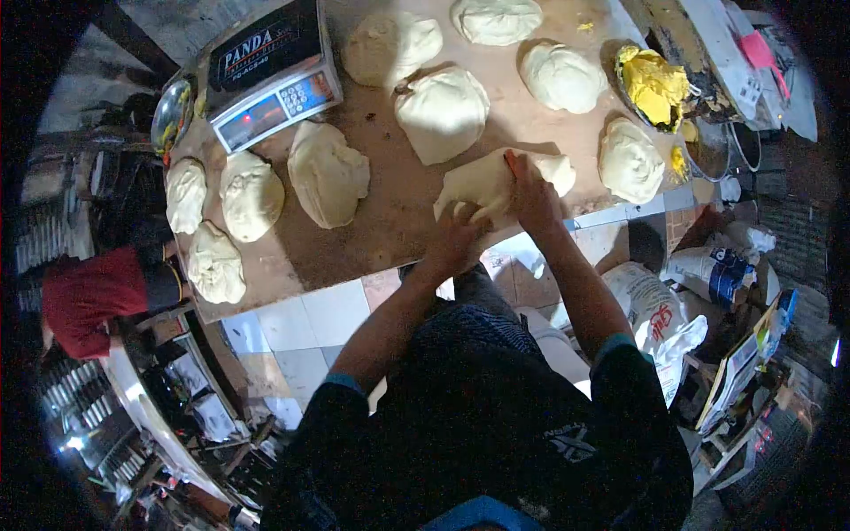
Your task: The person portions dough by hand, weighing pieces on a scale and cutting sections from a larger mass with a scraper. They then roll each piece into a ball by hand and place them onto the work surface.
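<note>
A pale, stretched piece of dough [482, 181] lies near the front edge of the wooden table [390, 239]. My left hand [458, 237] is at its near left edge, fingers curled onto the dough. On its right part rests my right hand [534, 193], fingers bent over the dough. A large lump of dough [442, 113] sits just beyond, and another lump [630, 159] is to the right. Further left on the table is one more lump [328, 174].
A digital scale [282, 104] stands at the back left. Yellow fat fills a bowl [652, 86] at the back right. Printed sacks [651, 310] lie on the floor at right. A person in a red shirt [97, 301] is at far left.
</note>
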A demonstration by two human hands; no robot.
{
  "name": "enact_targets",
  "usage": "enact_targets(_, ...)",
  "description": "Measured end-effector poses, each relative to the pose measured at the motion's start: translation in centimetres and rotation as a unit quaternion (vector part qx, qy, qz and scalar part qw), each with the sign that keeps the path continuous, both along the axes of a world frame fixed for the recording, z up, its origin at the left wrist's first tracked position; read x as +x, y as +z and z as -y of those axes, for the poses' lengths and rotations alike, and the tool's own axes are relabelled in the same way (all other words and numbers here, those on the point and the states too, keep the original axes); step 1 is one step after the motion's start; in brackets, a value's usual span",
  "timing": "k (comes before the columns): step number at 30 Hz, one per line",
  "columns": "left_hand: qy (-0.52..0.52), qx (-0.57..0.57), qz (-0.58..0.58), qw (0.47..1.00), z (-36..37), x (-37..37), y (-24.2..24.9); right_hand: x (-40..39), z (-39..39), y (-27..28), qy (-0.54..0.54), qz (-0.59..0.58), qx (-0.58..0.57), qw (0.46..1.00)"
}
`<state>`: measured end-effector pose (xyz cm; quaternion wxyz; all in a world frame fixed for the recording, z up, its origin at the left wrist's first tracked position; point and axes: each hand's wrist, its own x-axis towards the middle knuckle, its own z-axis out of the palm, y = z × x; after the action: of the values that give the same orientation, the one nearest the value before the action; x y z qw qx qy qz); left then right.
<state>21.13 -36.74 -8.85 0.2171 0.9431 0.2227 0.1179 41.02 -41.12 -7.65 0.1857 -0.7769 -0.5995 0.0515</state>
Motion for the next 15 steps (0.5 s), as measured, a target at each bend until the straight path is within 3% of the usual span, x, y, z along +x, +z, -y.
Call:
enact_targets(1,0.001,-0.001,-0.006,1.000,-0.7,-0.6,0.4,-0.4,-0.4,1.5,-0.033,-0.035,-0.054,0.997)
enact_targets(3,0.010,-0.185,-0.156,0.970,-2.7,-2.1,2.3,-1.0,0.9,5.1,-0.054,-0.118,-0.143,0.981)
enact_targets(5,-0.005,-0.140,-0.142,0.980,-4.8,-3.4,5.3,-0.3,5.6,-0.1,0.026,-0.002,0.092,0.995)
enact_targets(6,-0.019,-0.109,-0.134,0.985,-5.1,-3.5,6.3,-0.4,8.3,-2.2,-0.044,-0.066,-0.083,0.993)
enact_targets(7,-0.014,-0.057,-0.103,0.993,-4.9,-2.6,6.6,-0.7,10.2,-2.9,-0.022,-0.092,-0.009,0.995)
enact_targets(8,-0.019,-0.052,-0.101,0.993,-4.4,-0.8,6.7,-0.9,10.3,-1.5,-0.026,-0.090,-0.004,0.996)
enact_targets(10,0.090,0.020,-0.039,0.995,-1.6,3.3,6.5,-1.8,11.2,1.0,-0.089,-0.161,-0.034,0.982)
enact_targets(12,0.086,0.021,-0.062,0.994,-0.6,6.7,5.4,-0.1,10.3,1.1,-0.069,-0.178,-0.041,0.981)
enact_targets(14,0.123,0.051,-0.166,0.977,-0.1,8.2,1.0,1.3,8.0,3.5,-0.111,-0.171,-0.106,0.973)
enact_targets(15,0.120,0.073,-0.149,0.979,-0.2,8.2,0.8,2.0,6.8,2.8,-0.079,-0.136,-0.037,0.987)
